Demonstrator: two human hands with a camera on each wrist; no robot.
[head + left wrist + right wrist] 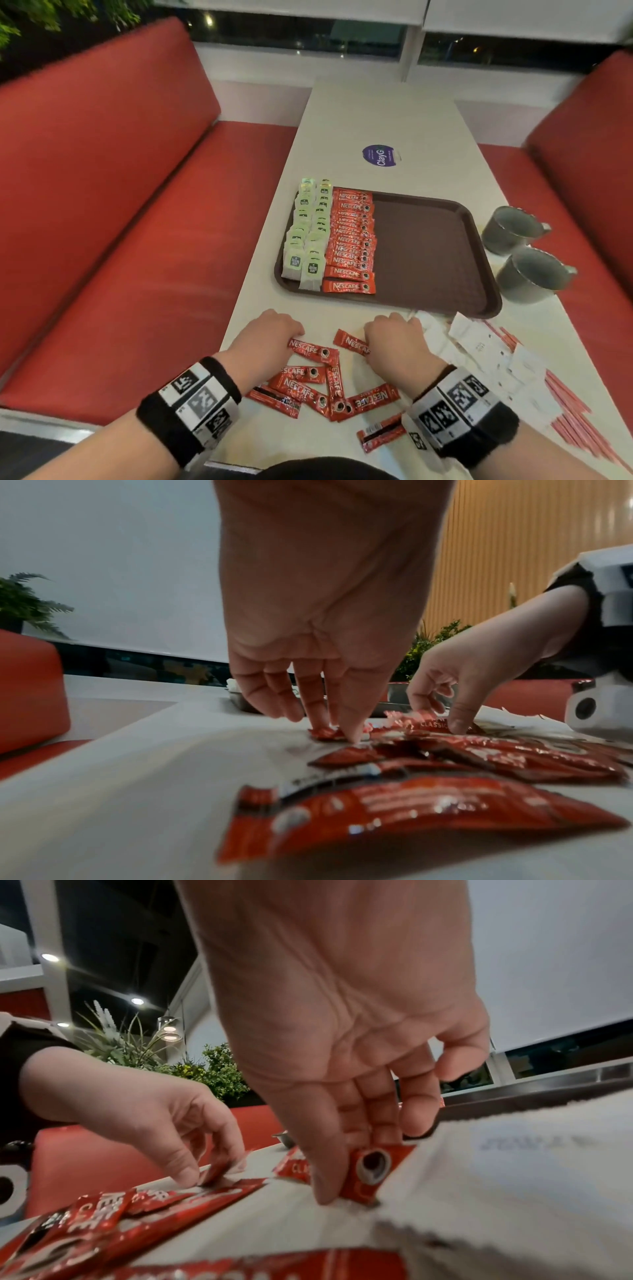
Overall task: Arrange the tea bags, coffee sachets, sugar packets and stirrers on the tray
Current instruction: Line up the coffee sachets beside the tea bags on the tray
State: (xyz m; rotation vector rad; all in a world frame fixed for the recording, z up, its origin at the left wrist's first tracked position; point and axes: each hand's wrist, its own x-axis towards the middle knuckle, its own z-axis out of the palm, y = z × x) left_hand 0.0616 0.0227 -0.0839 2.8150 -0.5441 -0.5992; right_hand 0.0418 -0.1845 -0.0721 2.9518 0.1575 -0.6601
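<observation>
Picking up loose coffee sachets from the near edge of the table (376,113), both hands are working at once. The left hand (270,334) is pinching the end of one sachet (313,350) between thumb and fingertips, its other fingers curled down. The right hand (394,337) is gripping a second sachet (351,343) in the same way; the right wrist view is showing its cup-printed end (373,1169) caught between thumb and fingers.

The tray (428,253) is sitting further up the table, with two rows of tea bags (306,240) along its left edge and a column of sachets (351,240) just beside them; its right half is bare. More sachets (308,387) are lying scattered between the wrists, while the white sugar packets (479,346) and pink stirrers (572,404) are waiting along the right edge.

To do this step well, each sachet probably wants lifting by one end so it is not dragging its neighbours, then turning label-up and laying at the near end of the column, lined up with the others.

The sachets are reading "NESCAFE CLASSIC". A purple round sticker (380,156) beyond the tray is reading "ClayG". The tea bag tags are too small to read. Two grey mugs (524,253) are standing near the tray's right edge.
</observation>
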